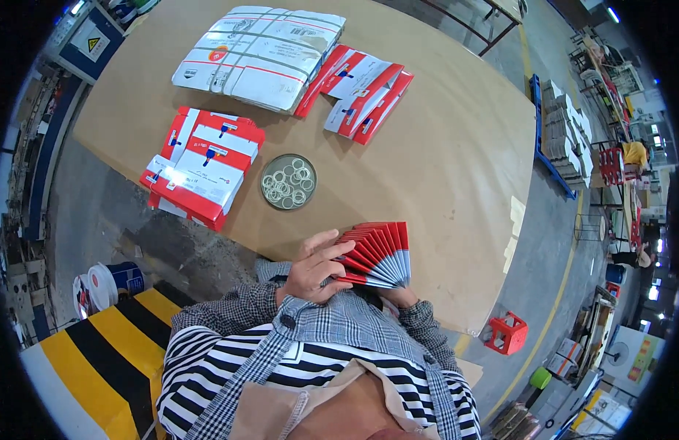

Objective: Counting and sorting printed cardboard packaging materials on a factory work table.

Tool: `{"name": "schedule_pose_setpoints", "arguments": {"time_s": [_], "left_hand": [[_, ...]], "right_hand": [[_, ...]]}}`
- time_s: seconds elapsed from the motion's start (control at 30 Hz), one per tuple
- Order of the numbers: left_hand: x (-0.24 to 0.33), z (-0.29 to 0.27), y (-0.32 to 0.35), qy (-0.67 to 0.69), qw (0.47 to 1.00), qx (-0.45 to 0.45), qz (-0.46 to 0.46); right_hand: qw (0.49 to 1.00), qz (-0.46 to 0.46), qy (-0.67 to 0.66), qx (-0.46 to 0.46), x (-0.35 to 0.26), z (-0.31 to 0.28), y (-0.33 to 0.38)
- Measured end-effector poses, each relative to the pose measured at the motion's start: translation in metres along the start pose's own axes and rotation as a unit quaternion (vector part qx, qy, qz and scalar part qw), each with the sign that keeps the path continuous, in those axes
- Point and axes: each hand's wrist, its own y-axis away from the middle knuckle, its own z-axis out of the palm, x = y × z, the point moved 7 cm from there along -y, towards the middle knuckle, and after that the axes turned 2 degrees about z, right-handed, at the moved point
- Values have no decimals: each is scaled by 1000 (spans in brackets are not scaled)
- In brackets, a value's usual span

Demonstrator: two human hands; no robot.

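At the table's near edge I hold a fanned stack of flat red-and-white cartons (380,253), their edges spread at the top and bunched at the lower right. My left hand (319,270) is closed on the stack's left side, fingers curved over its edge. Underneath the bunched corner, my right hand (402,296) grips the stack; most of its fingers are hidden behind the cartons. Just beyond my left hand sits a round dish (267,198) holding many pale rubber bands (288,185).
A pile of folded red-and-white cartons (203,165) lies at the table's left edge. Farther back are a strapped white bundle (258,55) and more loose cartons (369,95) beside it. A red stool (506,334) stands on the floor to the right; a yellow-and-black striped surface (108,352) is at my left.
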Motion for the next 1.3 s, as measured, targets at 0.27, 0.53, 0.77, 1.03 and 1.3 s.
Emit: {"name": "schedule_pose_setpoints", "arguments": {"time_s": [0.27,0.53,0.77,1.03,1.3], "left_hand": [[-7,2,9,32,999,1,-13],[-6,-1,8,11,999,42,-32],[-5,1,12,-2,1000,20,-3],[-2,0,5,-12,1000,8,-2],[-5,-2,11,17,999,31,-12]], "right_hand": [[993,-68,83,44,-10,-2,-2],[996,77,-41,9,29,11,9],[999,38,11,-25,10,5,5],[998,61,-17,-15,14,4,6],[999,43,26,-20,-5,0,-2]]}}
